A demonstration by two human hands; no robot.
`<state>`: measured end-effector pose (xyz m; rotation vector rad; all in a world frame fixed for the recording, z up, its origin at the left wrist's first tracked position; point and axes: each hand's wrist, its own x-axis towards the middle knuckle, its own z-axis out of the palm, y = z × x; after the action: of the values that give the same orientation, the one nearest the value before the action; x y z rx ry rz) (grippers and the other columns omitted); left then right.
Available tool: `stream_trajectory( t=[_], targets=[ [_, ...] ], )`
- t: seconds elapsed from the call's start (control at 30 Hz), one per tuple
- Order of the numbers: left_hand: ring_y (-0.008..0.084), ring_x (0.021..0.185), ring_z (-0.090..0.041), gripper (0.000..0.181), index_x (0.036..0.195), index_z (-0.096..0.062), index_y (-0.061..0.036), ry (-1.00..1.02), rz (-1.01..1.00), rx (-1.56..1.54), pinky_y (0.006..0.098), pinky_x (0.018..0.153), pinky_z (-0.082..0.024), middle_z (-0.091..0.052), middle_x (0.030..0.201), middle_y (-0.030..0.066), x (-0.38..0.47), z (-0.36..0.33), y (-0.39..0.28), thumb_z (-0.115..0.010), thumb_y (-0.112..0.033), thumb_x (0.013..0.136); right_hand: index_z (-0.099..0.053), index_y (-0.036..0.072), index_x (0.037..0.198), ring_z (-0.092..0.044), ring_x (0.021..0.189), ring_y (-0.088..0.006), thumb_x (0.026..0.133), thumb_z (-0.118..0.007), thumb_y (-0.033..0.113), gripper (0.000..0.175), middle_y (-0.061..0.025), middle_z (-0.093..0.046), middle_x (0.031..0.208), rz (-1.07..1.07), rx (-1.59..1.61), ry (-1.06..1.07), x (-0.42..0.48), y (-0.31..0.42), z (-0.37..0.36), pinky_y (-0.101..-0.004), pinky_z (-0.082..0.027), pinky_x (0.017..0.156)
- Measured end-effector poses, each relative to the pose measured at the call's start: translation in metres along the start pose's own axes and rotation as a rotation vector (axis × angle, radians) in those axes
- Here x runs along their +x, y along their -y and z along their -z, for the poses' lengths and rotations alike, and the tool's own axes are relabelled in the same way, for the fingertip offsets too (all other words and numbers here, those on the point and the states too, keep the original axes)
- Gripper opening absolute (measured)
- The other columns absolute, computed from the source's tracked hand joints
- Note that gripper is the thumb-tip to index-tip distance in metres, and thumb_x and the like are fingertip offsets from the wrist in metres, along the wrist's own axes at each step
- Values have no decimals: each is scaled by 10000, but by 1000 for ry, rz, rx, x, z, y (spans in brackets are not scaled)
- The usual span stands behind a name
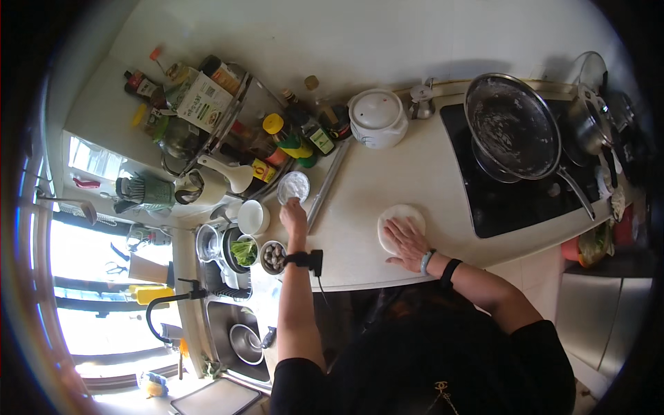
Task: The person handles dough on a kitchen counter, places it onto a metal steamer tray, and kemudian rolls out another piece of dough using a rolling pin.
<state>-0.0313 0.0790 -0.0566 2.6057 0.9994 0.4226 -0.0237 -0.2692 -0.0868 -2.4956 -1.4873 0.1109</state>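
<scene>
My left hand [294, 219] is at the near side of a small bowl [280, 195] of white powder that looks like flour [295, 185]. Its fingers are curled over the near rim; their tips are hidden, so I cannot tell whether they pinch powder or grip the bowl. Flat on a round white disc of dough [402, 211] rests my right hand [404, 237], palm down with its fingers a little apart. The dough lies directly on the pale countertop [358, 197].
Right of the dough, a dusty dark wok [511, 124] sits tilted on a black cooktop [477, 212]. A white lidded pot [377, 116] stands at the back wall. Beside my left forearm are a bowl of small brown mushrooms or shellfish [273, 257], leafy greens [244, 252] and a sink [220, 332].
</scene>
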Motion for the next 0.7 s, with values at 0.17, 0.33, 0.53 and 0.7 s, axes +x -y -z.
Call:
stream_trajectory(
  t=[0.17,0.33,0.53,0.7],
  targets=[
    [357,878,-640,206,923,-699,-105,29,-80,62,442,805,-486,-673,898,181,65,-10,36,-533,-126,804,-338,13,1401,-178,1405,-272,817,-521,603,851,-140,-278,1491,16,-19,30,8,5,4,-504,-96,1135],
    [335,1036,-591,297,1044,-662,-98,242,-131,57,414,891,-469,-631,1092,172,92,-44,20,-589,-127,758,-335,30,1407,-180,1407,-262,805,-547,585,847,-125,-279,1493,-43,-20,26,-1,0,1,-502,-103,1139],
    [324,1016,-599,322,1022,-663,-86,292,-341,352,429,899,-460,-642,1044,168,120,-83,71,-574,-257,765,-325,34,1414,-181,1410,-250,808,-552,570,840,-110,-274,1498,-38,0,2,1,5,-6,-503,-107,1144],
    [207,559,-647,169,643,-638,-36,370,-12,-313,340,490,-502,-652,638,118,109,-45,56,-663,-168,745,-320,45,1416,-176,1411,-250,836,-535,555,801,-105,-280,1495,-23,38,14,5,3,-6,-495,-103,1145]
  ],
)
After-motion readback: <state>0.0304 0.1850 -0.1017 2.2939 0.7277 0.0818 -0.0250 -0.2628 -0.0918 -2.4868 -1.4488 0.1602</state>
